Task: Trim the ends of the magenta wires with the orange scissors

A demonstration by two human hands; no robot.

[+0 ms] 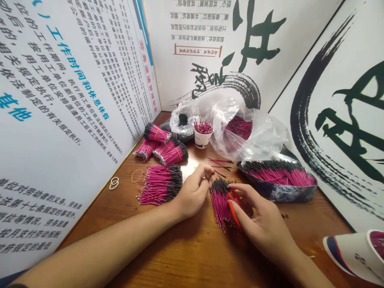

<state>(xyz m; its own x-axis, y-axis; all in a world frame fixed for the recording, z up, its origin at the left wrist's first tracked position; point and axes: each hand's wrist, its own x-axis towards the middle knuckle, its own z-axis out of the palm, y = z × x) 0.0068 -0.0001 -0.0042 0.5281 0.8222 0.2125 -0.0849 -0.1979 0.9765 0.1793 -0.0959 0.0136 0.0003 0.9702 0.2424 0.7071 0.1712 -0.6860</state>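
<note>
A small pile of pink wires with black ends [221, 204] lies on the wooden table between my hands. My right hand [255, 216] is closed around an orange-red handled tool [234, 212] at the right side of this pile. Just left of the pile's black ends, my left hand [195, 190] is curled, its thumb and index finger pinched near a small dark tip; what they hold is too small to make out. Beyond my left wrist, a wider stack of pink and black wires [160, 184] lies flat.
Banded wire bundles [165, 146] sit at the back left, beside a paper cup of wires [203, 134] and plastic bags [249, 130]. A dark tray of wires [279, 182] stands at the right. Another cup [354, 252] lies tilted at the lower right. Printed panels rise around the table.
</note>
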